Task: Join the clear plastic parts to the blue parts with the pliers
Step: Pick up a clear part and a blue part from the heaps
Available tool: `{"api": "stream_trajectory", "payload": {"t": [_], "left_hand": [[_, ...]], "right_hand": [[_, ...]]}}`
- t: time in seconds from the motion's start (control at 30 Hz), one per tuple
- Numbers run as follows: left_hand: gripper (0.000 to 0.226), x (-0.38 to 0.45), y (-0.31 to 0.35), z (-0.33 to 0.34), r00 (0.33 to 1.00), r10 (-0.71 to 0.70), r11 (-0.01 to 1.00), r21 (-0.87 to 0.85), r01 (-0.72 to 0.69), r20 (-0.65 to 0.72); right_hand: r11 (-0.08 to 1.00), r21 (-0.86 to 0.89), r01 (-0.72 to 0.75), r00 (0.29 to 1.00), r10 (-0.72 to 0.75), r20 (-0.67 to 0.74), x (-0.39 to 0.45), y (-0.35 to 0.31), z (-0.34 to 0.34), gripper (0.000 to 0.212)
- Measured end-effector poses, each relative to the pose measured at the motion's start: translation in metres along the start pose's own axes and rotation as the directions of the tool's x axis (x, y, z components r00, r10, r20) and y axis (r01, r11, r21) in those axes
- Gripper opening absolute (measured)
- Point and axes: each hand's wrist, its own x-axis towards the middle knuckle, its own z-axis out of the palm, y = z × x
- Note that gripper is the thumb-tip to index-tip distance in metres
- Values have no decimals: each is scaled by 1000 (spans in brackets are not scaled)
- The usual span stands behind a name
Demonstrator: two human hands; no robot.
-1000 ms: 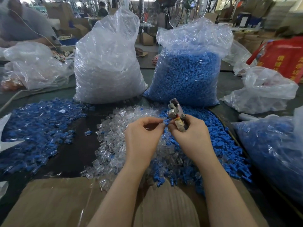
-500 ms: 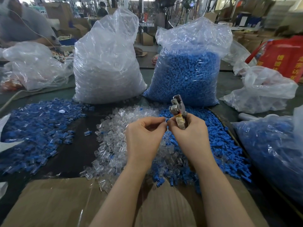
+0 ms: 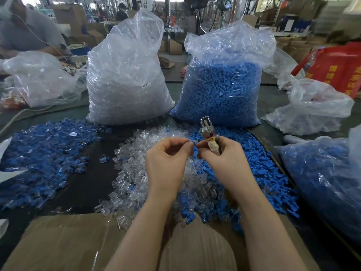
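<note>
A: Logging the surface and room first. Dark worktable (image 3: 88, 182), with a cardboard sheet (image 3: 58, 243) along the lower edge of the frame. Upper centre: a tall bag of clear parts (image 3: 125, 83), and just right of it a bag of blue parts (image 3: 220, 90). More plastic bags at the far left and far right; a red bag (image 3: 336, 65) at upper right. A workshop with boxes is behind, and another person sits at upper left.

B: Loose stock?

A: I see a pile of joined blue-and-clear pieces (image 3: 39, 157) at the left, a clear pile (image 3: 132, 173) at centre, and a blue pile (image 3: 269, 173) to its right, overlapping where they meet.

B: Hands?

A: At frame centre, over the piles. The right hand (image 3: 224, 161) grips the pliers (image 3: 208, 132), fingers curled round the wrapped handle, metal head pointing up. The left hand (image 3: 166, 161) pinches a small blue part (image 3: 192, 142) at its fingertips, just left of the pliers' handle and below the head. The right hand's fingertips meet it there too.

B: Part detail?

A: Small and blue. Whether there is a clear piece on it, I cannot tell.
</note>
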Motion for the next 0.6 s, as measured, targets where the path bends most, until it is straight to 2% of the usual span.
{"api": "stream_trajectory", "payload": {"t": [0.07,0.2,0.37,0.6], "left_hand": [[11,1,1,-1,998,-55,992,-110,56,15],[10,3,3,-2,995,-96,973,-210,101,34],[10,3,4,-4,995,-78,972,-218,88,56],[11,3,3,-5,996,-42,972,-229,59,77]], "right_hand": [[999,-54,-5,1000,6,21,1,3,-4,1],[992,-123,15,997,-6,74,0,5,-7,8],[982,-180,60,985,-30,167,-2,3,-8,11],[969,-216,117,972,-67,224,-3,2,-7,12]]}}
